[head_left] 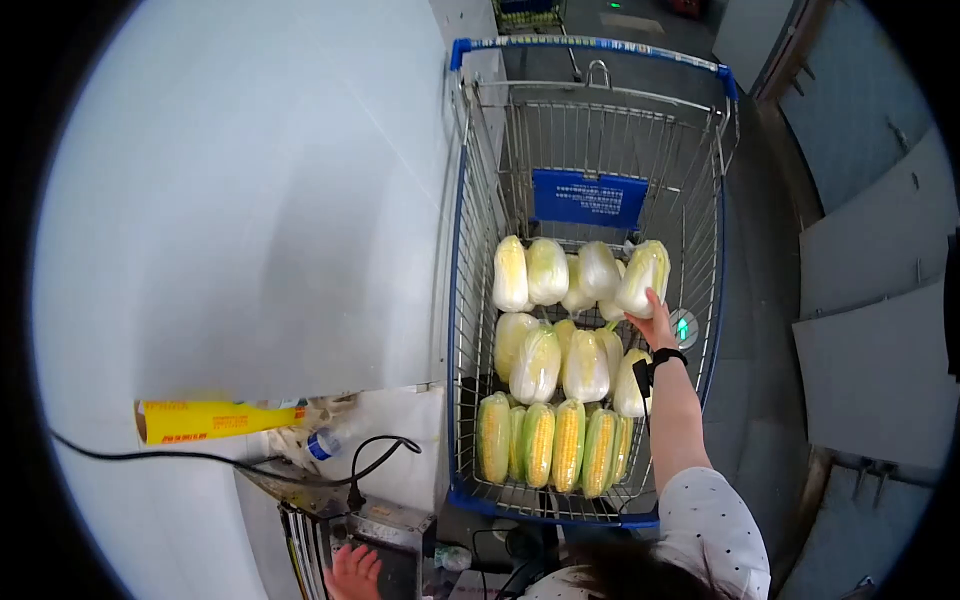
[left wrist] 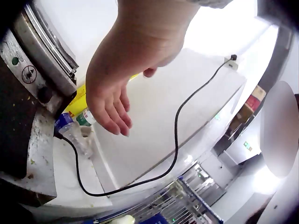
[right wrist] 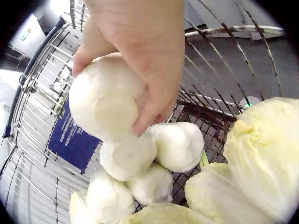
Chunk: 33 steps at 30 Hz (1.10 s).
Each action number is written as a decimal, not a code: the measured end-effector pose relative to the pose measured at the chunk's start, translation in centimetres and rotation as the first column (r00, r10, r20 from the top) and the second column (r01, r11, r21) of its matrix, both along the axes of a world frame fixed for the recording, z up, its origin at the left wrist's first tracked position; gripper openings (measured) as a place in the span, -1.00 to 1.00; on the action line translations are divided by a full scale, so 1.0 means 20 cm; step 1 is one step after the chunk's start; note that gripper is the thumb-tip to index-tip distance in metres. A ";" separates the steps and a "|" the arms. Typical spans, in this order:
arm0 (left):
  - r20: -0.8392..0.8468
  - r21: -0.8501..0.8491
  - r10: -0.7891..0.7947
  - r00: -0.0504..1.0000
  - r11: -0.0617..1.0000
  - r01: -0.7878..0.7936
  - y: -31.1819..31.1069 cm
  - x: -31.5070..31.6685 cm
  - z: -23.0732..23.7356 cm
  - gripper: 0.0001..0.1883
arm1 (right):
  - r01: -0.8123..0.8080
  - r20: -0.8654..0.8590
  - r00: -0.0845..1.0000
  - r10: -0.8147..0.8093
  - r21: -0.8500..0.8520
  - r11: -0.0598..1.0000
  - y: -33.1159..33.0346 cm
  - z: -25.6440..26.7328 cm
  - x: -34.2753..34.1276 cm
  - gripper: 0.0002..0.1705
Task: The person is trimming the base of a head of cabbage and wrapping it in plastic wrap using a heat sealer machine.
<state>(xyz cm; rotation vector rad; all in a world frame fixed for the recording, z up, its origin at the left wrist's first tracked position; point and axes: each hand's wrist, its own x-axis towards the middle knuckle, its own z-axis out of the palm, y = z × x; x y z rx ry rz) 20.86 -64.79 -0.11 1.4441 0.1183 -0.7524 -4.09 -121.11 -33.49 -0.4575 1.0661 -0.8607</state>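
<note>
My right hand (head_left: 656, 326) grips a plastic-wrapped napa cabbage (head_left: 643, 275) at the right end of the back row in the shopping cart (head_left: 716, 330). In the right wrist view, the thumb and fingers curl round this pale cabbage (right wrist: 105, 100), above other wrapped cabbages (right wrist: 128, 156). Nearer my body lie a second row of cabbages (head_left: 536, 366) and a front row of wrapped corn cobs (head_left: 568, 445). Off to the left, my left hand (left wrist: 112, 86) hangs with relaxed fingers and holds nothing, near a metal appliance (left wrist: 28, 154).
A white wall (head_left: 250, 220) flanks the cart on the left. Along a ledge lie a yellow package (head_left: 215, 421) and a plastic bottle (left wrist: 74, 135). A black cable (left wrist: 176, 140) loops through the left side. Grey panels (head_left: 880, 350) stand to the right.
</note>
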 end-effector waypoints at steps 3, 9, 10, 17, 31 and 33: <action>-0.154 -0.361 0.072 0.985 0.924 -0.124 -0.12 -0.06 -0.16 -0.26 | -0.095 0.263 0.958 0.115 -0.088 0.992 0.05 -0.07 -0.02 -0.23; 0.457 0.353 -0.670 0.585 0.740 0.572 -0.85 0.00 0.04 -0.66 | -0.381 0.636 0.691 0.342 -0.081 0.921 0.41 0.23 0.24 0.02; 0.535 0.379 -0.689 0.488 0.713 0.591 -0.94 0.01 0.08 -0.62 | -0.448 0.692 0.625 0.362 -0.061 0.892 0.50 0.35 0.29 0.04; 0.885 0.313 -0.394 0.249 0.898 0.309 -1.30 -0.02 0.33 -0.53 | -0.760 0.672 0.277 0.687 -0.284 0.584 1.01 1.15 0.46 0.25; 0.986 0.161 -0.145 -0.081 0.953 0.257 -0.88 -0.22 0.48 -0.69 | -0.738 0.634 0.308 0.709 -0.310 0.599 1.38 1.49 0.39 0.43; 0.970 0.214 -0.163 -0.180 0.923 0.319 -0.85 -0.27 0.45 -0.70 | -0.724 0.649 0.305 0.697 -0.318 0.612 1.66 1.31 0.15 0.44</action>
